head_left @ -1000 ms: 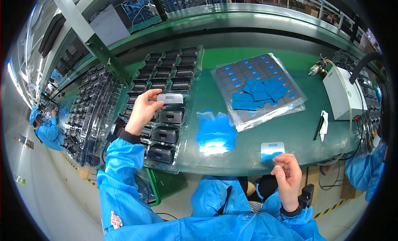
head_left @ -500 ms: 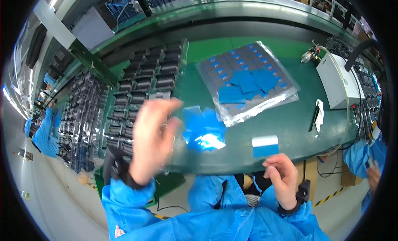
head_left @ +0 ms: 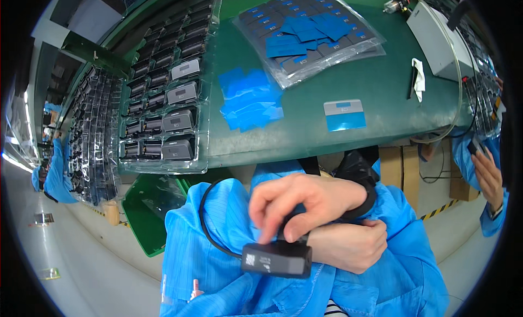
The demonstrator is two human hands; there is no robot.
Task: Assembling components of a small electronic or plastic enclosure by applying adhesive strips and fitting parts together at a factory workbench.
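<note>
My arms are crossed low in front of my body. A black box-shaped device (head_left: pixel 277 259) with a cable sits at my left wrist, its printed face toward me. From the right, my right hand (head_left: pixel 299 203) reaches over to it. Its fingers are bent and apart, the index fingertip blurred at the box's top edge and the thumb close to the strap. My left hand (head_left: pixel 351 246) lies underneath, fingers curled into a loose fist; nothing shows in it. Both hands are away from the table. Nearest on the table lies a grey card with a blue lower half (head_left: pixel 345 120).
On the green table (head_left: pixel 305 134) lie a pile of blue film pieces (head_left: pixel 250 99), bagged grey panels (head_left: pixel 305 66) topped with blue pieces, and a clear tray (head_left: pixel 201 153) of black and grey parts. A white box (head_left: pixel 441 42) stands right. Below left is a green bin (head_left: pixel 144 224). A co-worker's hand (head_left: pixel 487 175) shows right.
My view has tipped down. My left hand has left the tray's side and come down to my lap. My right hand has moved from beside the card across to my left wrist.
</note>
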